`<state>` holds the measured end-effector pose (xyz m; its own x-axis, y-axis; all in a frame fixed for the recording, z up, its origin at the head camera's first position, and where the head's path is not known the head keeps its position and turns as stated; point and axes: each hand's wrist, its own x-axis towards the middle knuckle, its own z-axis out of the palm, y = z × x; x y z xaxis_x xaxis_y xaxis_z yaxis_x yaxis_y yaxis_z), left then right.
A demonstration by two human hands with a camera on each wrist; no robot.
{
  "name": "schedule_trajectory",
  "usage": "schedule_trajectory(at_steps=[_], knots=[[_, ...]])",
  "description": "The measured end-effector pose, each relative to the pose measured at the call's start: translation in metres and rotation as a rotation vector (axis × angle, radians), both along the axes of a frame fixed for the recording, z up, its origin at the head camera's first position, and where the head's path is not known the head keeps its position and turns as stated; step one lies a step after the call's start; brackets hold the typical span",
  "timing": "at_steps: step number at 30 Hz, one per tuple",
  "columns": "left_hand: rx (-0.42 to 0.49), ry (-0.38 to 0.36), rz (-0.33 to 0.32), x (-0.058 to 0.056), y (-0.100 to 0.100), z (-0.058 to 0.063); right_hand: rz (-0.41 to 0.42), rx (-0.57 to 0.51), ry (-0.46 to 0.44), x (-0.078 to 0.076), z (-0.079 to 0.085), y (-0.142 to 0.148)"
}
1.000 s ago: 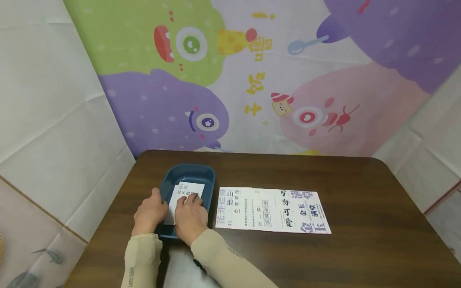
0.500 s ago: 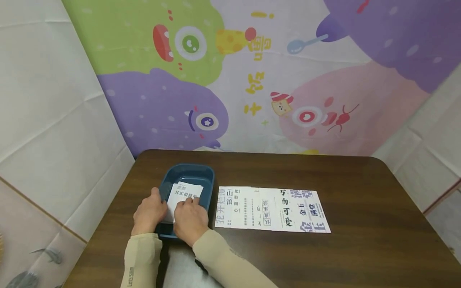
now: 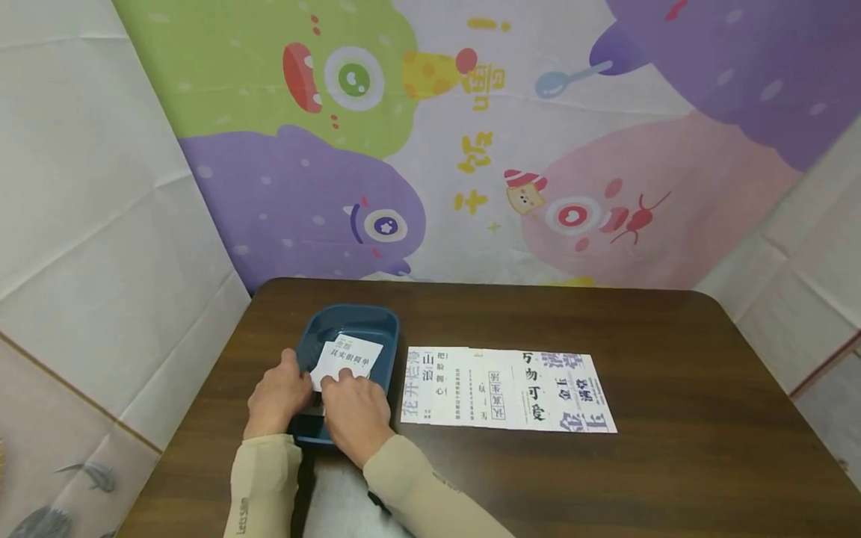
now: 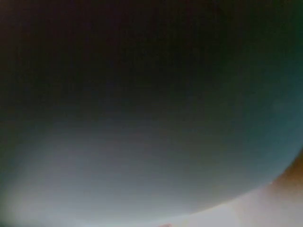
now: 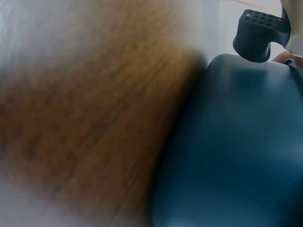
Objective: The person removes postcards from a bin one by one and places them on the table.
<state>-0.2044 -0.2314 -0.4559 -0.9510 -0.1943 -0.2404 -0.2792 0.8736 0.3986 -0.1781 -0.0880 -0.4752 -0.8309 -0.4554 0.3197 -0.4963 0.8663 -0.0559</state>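
Note:
A dark blue tray (image 3: 383, 317) sits at the left part of the table. Inside it are white cards (image 3: 350, 362) with printed Chinese characters, the upper ones fanned and tilted. My left hand (image 3: 277, 396) grips the tray's left side near the front. Over the front right of the tray, my right hand (image 3: 358, 415) has its fingers curled and pinches the lower end of the cards; its fingertips hide that end. The left wrist view is dark and blurred. In the right wrist view the tray's wall (image 5: 227, 142) shows close up.
Right of the tray, a row of overlapping printed cards (image 3: 504, 390) lies flat on the brown wooden table (image 3: 673, 359). A cartoon-patterned cloth (image 3: 471, 246) hangs behind the table. A black wrist camera (image 5: 260, 33) shows in the right wrist view.
The cards under my right hand have turned and slid toward the back of the tray, baring more of its front floor. My right fingers have curled further. The left hand holds still.

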Motion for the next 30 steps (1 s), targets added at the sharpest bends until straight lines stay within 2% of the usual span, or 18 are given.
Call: schedule_trajectory(at_steps=[10, 17, 23, 26, 28, 30], knots=[[0.021, -0.03, -0.008, 0.001, 0.0, 0.003, -0.01, -0.16, 0.113, 0.002, -0.001, 0.004], [0.026, -0.038, 0.004, 0.0, 0.001, 0.002, -0.026, -0.347, 0.017, 0.001, 0.001, 0.005], [0.034, -0.039, 0.009, 0.0, 0.001, 0.001, -0.006, -0.306, 0.044, 0.0, 0.001, 0.007], [0.029, -0.028, 0.005, 0.0, 0.001, 0.001, 0.002, -0.324, 0.019, 0.0, 0.002, 0.009], [0.025, -0.025, 0.001, 0.0, 0.0, 0.001, 0.016, -0.394, -0.009, 0.0, 0.003, 0.011], [0.021, -0.018, -0.006, 0.0, 0.0, 0.001, 0.04, -0.521, -0.017, 0.001, 0.003, 0.013]])
